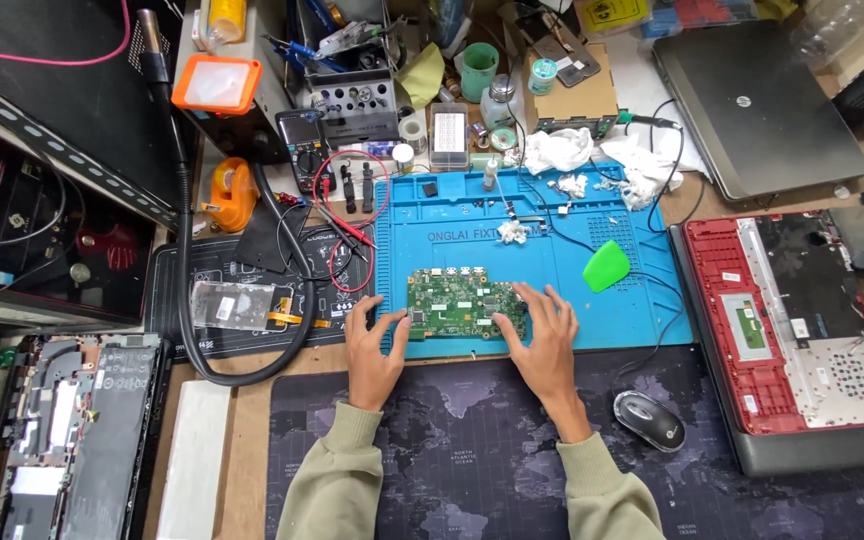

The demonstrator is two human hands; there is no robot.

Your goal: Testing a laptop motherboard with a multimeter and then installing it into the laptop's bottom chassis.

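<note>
Here both hands, left hand (370,352) and right hand (542,335), rest spread-fingered on the green circuit board (457,302); blue mat (552,260) beneath.

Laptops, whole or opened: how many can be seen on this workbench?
3: closed grey laptop top right; opened red laptop base at right; dismantled dark laptop chassis bottom left. Clutter may hide others.

one green circuit board (464,303), two hands (372,350), one mouse (649,419), two blue mats (552,260)

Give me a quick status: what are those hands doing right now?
Left hand and right hand open, fingers resting on the green circuit board. Board flat on the blue work mat. Green pry tool lies apart to the right.
</note>
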